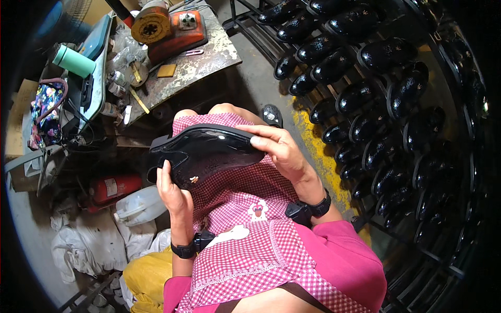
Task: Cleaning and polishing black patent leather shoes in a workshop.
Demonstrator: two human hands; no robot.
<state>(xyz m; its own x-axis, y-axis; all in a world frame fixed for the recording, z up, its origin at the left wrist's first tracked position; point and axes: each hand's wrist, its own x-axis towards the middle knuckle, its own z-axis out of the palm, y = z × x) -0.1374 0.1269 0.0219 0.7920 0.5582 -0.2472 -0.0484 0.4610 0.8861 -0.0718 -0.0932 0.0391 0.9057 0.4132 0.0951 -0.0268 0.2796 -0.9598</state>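
Note:
A glossy black shoe (209,151) lies tilted on its side between my hands, above my lap, with its sole edge facing away. A small light-coloured ornament (194,180) sits on its upper. My left hand (173,194) holds the shoe near its heel end, with the fingertips against the upper. At the toe end on the right, my right hand (280,150) grips the edge, thumb on the near side and fingers along the sole. A pink checked apron (255,182) covers my lap beneath the shoe.
To the right stands a black metal rack (404,237) with many shiny black shoes (389,55). A worn workbench (206,68) ahead carries an orange machine (180,36). At the left are a mint-green tumbler (74,61), a floral bag (47,112), a red container (116,189) and white sacks (86,245).

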